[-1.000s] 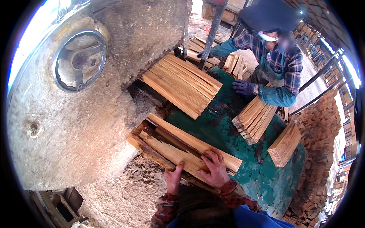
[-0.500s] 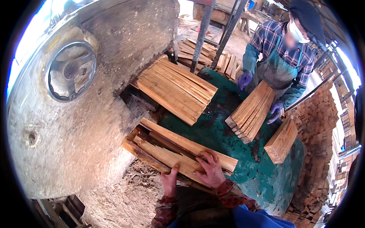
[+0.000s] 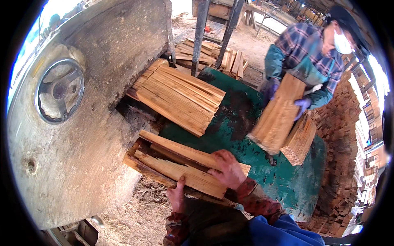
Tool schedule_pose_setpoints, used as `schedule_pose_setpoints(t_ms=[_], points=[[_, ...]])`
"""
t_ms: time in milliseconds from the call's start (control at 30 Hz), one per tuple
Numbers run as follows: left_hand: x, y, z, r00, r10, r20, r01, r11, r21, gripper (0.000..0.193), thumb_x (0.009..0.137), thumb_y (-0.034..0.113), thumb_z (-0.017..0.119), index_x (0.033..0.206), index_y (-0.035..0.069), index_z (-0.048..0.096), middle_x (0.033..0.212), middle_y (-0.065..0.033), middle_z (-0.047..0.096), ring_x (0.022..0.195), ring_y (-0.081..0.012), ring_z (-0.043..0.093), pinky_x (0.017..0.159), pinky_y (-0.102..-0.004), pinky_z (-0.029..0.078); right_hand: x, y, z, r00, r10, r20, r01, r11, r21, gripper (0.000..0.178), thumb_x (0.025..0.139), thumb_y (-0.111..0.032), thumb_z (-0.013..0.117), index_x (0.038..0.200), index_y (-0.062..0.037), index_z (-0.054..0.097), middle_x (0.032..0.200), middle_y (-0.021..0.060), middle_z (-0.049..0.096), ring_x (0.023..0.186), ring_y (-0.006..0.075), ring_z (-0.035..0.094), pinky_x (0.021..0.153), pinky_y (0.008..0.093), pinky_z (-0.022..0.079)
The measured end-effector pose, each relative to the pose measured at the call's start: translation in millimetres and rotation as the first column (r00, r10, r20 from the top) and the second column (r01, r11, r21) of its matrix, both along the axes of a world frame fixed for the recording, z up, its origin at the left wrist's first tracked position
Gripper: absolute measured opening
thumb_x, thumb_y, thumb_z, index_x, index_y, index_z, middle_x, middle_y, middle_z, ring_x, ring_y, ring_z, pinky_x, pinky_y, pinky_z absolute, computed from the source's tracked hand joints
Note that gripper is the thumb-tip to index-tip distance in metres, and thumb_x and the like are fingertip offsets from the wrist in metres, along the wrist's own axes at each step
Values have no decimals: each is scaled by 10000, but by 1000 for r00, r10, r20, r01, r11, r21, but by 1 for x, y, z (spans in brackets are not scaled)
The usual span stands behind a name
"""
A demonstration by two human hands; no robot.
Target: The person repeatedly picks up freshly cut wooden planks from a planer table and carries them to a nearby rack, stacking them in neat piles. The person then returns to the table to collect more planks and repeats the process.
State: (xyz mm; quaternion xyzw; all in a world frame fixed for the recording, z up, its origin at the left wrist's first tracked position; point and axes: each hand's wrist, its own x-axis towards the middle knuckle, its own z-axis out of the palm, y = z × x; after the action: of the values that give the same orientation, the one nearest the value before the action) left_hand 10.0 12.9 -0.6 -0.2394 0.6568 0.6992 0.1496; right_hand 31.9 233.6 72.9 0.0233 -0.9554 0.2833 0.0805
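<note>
A loose stack of rough wooden boards (image 3: pixel 180 168), some with dark bark edges, lies in front of me at the near side of a green table. My left hand (image 3: pixel 177 197) is closed on the stack's near edge, its thumb on top and its other fingers hidden below. Over the stack's right end, my right hand (image 3: pixel 228 170) grips the boards with bent fingers across the far board. Beyond them, a bundle of smooth planks (image 3: pixel 176 98) rests beside the machine's upright plate.
The green metal table (image 3: pixel 238 119) has worn paint. Across it, a co-worker (image 3: pixel 308 57) in purple gloves holds a tilted bundle of planks (image 3: pixel 279 110); a wooden block (image 3: pixel 300 141) stands beside it. A handwheel (image 3: pixel 60 91) sits on the machine at left. Stacked wood (image 3: pixel 340 143) lines the right.
The co-worker has taken hold of the plank bundle with both gloved hands and tilted it up. My view has shifted slightly right; my hands stay on the boards.
</note>
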Motion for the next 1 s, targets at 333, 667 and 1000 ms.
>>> schedule_pose_setpoints(t_ms=[333, 667, 1000], points=[[-3, 5, 11, 1000, 3, 7, -4, 993, 117, 558, 796, 322, 765, 1127, -103, 620, 1064, -121, 659, 905, -187, 593, 800, -339, 495, -32, 46, -35, 830, 164, 534, -146, 986, -77, 778, 819, -609, 621, 1283, 12, 543, 1081, 229, 590, 995, 392, 578, 862, 448, 481], [-1, 0, 7, 998, -17, 58, 9, 990, 139, 580, 781, 315, 775, 1158, -92, 605, 1088, -124, 654, 939, -201, 619, 818, -335, 505, -22, 46, -53, 842, 138, 522, -93, 989, -112, 855, 763, -653, 644, 1334, -28, 523, 1110, 257, 582, 1069, 404, 560, 924, 437, 463], [-1, -10, -10, 998, -40, 37, 40, 999, 27, 593, 775, 399, 746, 1144, -48, 619, 1010, -109, 674, 839, -182, 653, 677, -298, 509, -18, 40, -32, 773, 346, 532, -165, 919, -357, 872, 769, -682, 627, 1381, -77, 486, 1092, 254, 588, 1060, 381, 551, 916, 438, 444]])
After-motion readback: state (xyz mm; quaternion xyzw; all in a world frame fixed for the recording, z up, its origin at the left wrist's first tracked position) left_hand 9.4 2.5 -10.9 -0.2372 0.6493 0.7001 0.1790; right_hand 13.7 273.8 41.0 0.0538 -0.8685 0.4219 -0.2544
